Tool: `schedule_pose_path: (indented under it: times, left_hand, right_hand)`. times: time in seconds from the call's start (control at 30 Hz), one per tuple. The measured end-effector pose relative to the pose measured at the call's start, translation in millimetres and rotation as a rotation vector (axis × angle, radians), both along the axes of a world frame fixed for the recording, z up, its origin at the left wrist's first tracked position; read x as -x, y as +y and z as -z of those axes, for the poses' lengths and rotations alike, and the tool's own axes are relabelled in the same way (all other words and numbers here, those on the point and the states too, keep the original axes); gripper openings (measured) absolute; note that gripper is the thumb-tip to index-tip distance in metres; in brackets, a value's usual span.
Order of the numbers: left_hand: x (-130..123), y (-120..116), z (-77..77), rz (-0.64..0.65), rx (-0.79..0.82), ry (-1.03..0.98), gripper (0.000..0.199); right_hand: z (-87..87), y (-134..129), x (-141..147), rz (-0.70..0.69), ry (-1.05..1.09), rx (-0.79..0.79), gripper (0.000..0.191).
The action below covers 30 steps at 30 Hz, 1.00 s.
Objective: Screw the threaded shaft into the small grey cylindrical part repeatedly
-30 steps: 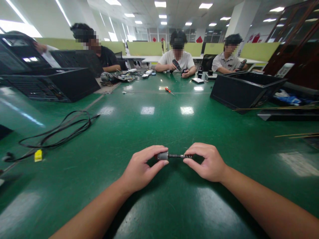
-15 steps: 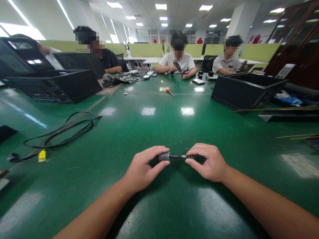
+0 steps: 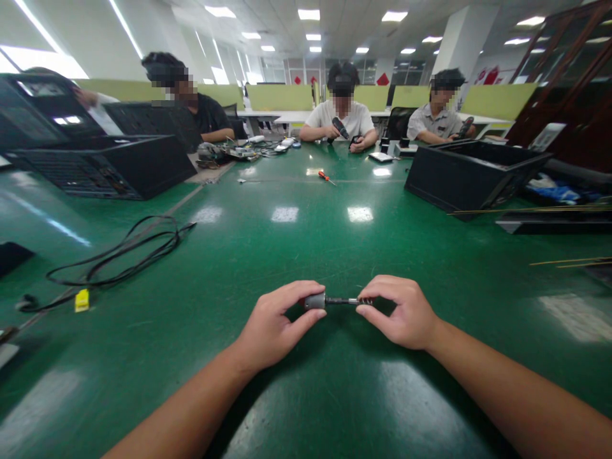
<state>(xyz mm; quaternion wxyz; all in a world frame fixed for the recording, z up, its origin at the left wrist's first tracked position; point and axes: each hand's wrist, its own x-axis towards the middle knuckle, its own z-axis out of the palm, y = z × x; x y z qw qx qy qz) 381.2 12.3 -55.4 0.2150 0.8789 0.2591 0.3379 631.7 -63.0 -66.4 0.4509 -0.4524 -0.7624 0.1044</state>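
Between the thumb and fingers of my left hand (image 3: 272, 325) is a short grey metal cylinder (image 3: 315, 301), lying sideways. A thin dark shaft (image 3: 338, 300) runs from its right end and turns silvery near the tip. My right hand (image 3: 404, 312) pinches a small coil spring (image 3: 366, 301) at that tip. Whether the spring sits around the shaft or only meets its end, I cannot tell. Both hands are closed just above the green tabletop (image 3: 296, 248), and fingers partly cover the cylinder and the spring.
A black cable (image 3: 129, 255) with a yellow tag (image 3: 81, 300) lies at left. Black computer cases stand at far left (image 3: 109, 166) and right (image 3: 473, 175). An orange-handled screwdriver (image 3: 325, 176) lies ahead. Opposite, a person (image 3: 342, 118) holds a power drill (image 3: 340, 127); other people sit nearby.
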Motion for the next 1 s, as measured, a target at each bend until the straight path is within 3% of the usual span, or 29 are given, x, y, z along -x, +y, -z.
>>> schedule_pose_path:
  times: [0.43,0.53,0.7,0.77,0.83,0.93,1.0]
  left_hand:
    - [2,3,-0.8,-0.026,0.036,-0.033,0.027]
    - [-1,2,-0.1,-0.019,0.188,-0.101,0.027]
    - [-8,3,-3.3,0.024,0.783,-0.387,0.026]
    - [-7,5,-8.2,0.017,0.938,-0.487,0.024]
    - [0,6,-14.5,-0.003,0.984,-0.565,0.029]
    - [23,5,-22.0,-0.088,0.929,-0.611,0.046]
    - [51,3,-23.1,-0.198,0.859,-0.577,0.036]
  right_hand:
    - [0.9,1,-5,-0.027,0.014,0.009,0.004]
    - [4.1,5,-15,-0.093,0.027,0.053,0.016]
    - [13.5,14,-26,-0.083,0.062,0.182,0.023]
    - [15.7,16,-26,-0.08,0.086,0.21,0.023]
    - [16.6,17,-25,-0.081,0.098,0.227,0.022]
    - [16.9,16,-20,-0.093,0.083,0.25,0.021]
    - [17.3,15,-15,-0.101,0.078,0.266,0.019]
